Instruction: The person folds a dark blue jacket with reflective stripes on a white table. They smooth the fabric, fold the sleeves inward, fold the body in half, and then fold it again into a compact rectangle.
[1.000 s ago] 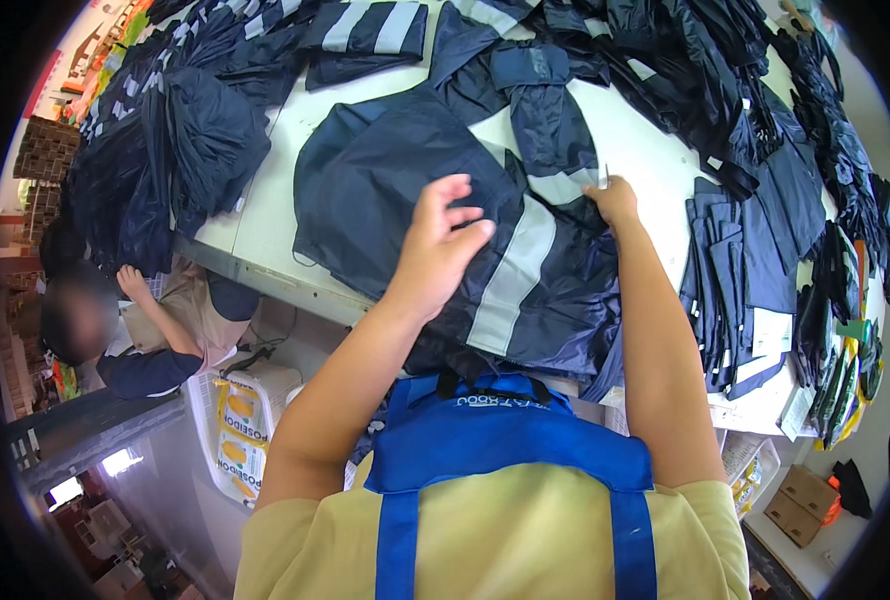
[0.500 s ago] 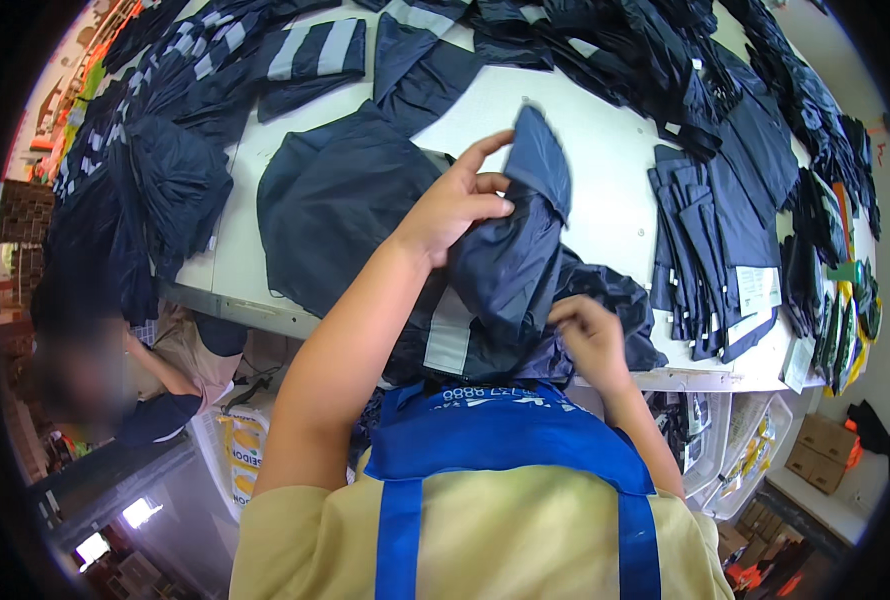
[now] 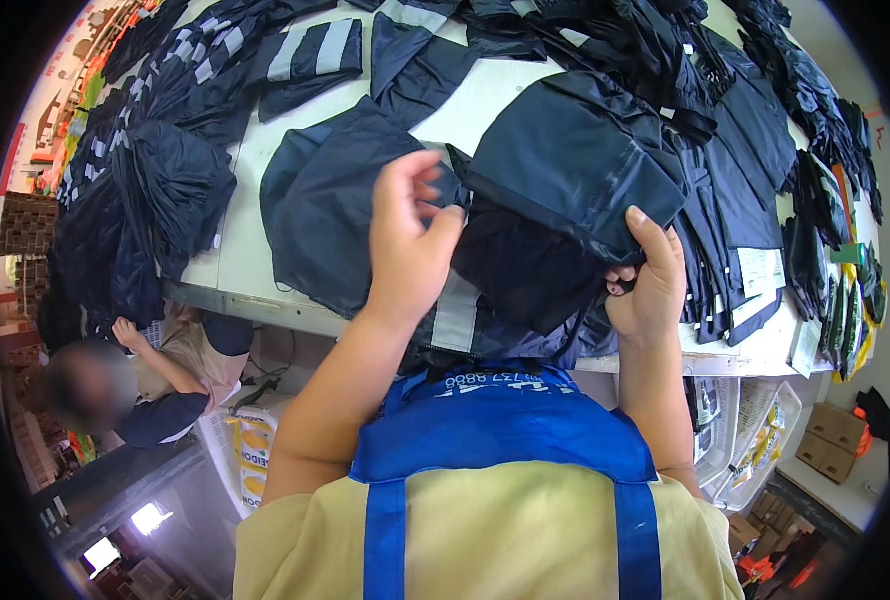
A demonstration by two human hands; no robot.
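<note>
A dark navy garment [image 3: 565,160] of thin, slightly shiny fabric spreads in front of me, its hem gripped at the near right corner by my right hand [image 3: 650,270]. The thumb of that hand lies on top and its fingers curl beneath. My left hand [image 3: 410,235] hovers at the garment's left side, fingers loosely bent and apart, holding nothing. Below the hands, more of the dark cloth bunches at the table edge, with a pale grey strip [image 3: 455,315] showing on it. Left of my left hand lies another dark fabric piece [image 3: 320,200], flat on the table.
Heaps of dark garments [image 3: 165,190] with grey strips cover the table's left and far sides. Folded dark pieces [image 3: 705,250] with papers [image 3: 760,270] lie at right. White baskets [image 3: 755,440] stand under the white table [image 3: 505,80]. Another person [image 3: 165,370] sits at left.
The garment has swung from upright in my left hand to spread out toward the right. My left hand has let go; my right hand has risen and taken hold of its hem.
</note>
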